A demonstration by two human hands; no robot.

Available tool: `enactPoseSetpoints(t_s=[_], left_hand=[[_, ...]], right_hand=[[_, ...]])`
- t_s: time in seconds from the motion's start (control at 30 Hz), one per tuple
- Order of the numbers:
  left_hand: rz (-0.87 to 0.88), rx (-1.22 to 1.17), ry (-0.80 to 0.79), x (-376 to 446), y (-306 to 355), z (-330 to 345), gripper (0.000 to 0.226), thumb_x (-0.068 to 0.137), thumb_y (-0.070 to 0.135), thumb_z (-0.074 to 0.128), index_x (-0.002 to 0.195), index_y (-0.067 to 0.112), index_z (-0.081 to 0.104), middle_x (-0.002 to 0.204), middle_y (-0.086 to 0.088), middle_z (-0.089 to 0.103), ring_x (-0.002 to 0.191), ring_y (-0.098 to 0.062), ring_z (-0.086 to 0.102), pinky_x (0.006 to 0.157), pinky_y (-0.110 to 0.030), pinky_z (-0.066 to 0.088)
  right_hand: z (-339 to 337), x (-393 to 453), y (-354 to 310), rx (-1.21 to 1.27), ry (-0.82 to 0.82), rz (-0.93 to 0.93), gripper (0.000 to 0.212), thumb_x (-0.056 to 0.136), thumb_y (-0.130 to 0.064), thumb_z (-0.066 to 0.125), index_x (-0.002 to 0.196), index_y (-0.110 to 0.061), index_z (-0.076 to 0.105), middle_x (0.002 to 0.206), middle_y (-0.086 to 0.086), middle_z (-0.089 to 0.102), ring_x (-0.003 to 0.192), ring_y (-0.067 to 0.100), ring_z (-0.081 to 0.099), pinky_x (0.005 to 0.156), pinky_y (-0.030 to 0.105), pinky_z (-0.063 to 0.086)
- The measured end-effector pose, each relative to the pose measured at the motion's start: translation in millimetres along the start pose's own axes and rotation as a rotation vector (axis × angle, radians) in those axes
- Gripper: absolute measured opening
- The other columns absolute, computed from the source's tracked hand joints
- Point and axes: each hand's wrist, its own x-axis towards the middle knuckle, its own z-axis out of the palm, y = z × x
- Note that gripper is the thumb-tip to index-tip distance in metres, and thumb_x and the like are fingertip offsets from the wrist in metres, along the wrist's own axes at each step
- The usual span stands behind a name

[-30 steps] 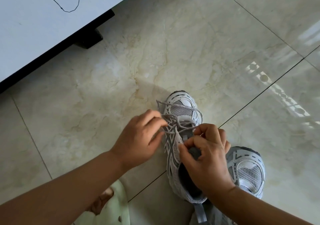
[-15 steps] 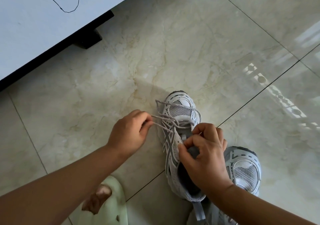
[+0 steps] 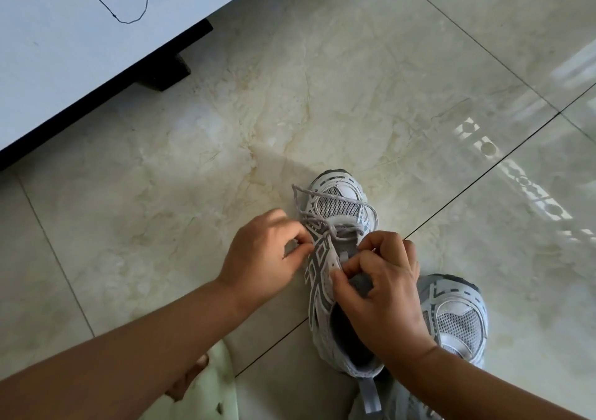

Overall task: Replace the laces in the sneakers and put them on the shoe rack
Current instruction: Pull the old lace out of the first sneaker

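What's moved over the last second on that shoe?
The left hand drew out to the left with the lace, then came back against the sneaker. The right hand kept its grip at the tongue. Both sneakers stayed put.

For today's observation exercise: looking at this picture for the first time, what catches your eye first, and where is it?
Low in the middle, two hands work a grey lace on a white-and-grey sneaker standing on the marble floor: the left hand at its side, the right hand over its tongue. A second sneaker stands beside it, lower right.
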Motion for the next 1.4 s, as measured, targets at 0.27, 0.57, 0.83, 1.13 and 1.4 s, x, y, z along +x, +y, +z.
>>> enactPoseSetpoints(t_s=[0.27,0.57,0.83,1.13,1.4], left_hand=[[-0.087,-0.107,-0.075,-2.9,26.3,4.7,0.057,0.073,0.066,0.050,0.112,0.026,0.059,0.110,0.016,0.047,0.071,-0.002,0.054,0.065,-0.023,0.046],[-0.091,-0.034,-0.129,-11.9,37.7,11.0,0.052,0.081,0.021,0.059,0.131,0.023,0.044,0.121,0.008,0.040,0.082,-0.008,0.051,0.067,-0.012,0.034],[-0.103,-0.043,-0.054,-17.7,26.7,11.2,0.046,0.079,0.010,0.050,0.124,0.016,0.056,0.109,0.000,0.054,0.086,-0.015,0.056,0.069,-0.012,0.041],[-0.078,-0.033,-0.084,-15.1,29.0,7.3,0.045,0.079,0.014,0.047,0.122,0.013,0.058,0.105,-0.002,0.056,0.078,-0.017,0.058,0.062,-0.017,0.041],[-0.032,-0.023,-0.099,-11.3,27.7,7.1,0.049,0.079,0.017,0.046,0.126,0.011,0.056,0.110,-0.003,0.058,0.086,-0.021,0.061,0.068,-0.026,0.049]], right_hand=[[-23.6,29.4,4.8,0.218,-0.015,0.232,0.012,0.083,-0.012,0.064,0.080,-0.022,0.060,0.082,-0.004,0.058,0.075,0.003,0.055,0.058,0.007,0.042],[-21.7,50.3,2.4,0.009,-0.189,0.247,0.009,0.079,-0.012,0.068,0.070,-0.011,0.067,0.067,-0.003,0.061,0.062,0.010,0.057,0.054,0.024,0.047],[-32.7,61.1,22.8,-0.221,-0.324,-0.307,0.016,0.081,-0.020,0.051,0.071,-0.009,0.058,0.065,-0.001,0.052,0.050,0.012,0.045,0.045,0.023,0.038],[-30.9,53.7,24.5,-0.087,-0.268,0.102,0.021,0.084,-0.021,0.062,0.066,-0.012,0.057,0.059,-0.004,0.049,0.051,0.010,0.043,0.045,0.014,0.035],[-28.5,47.4,16.4,0.273,-0.299,0.558,0.017,0.081,-0.016,0.069,0.067,-0.008,0.064,0.046,-0.006,0.052,0.039,0.005,0.043,0.041,0.019,0.039]])
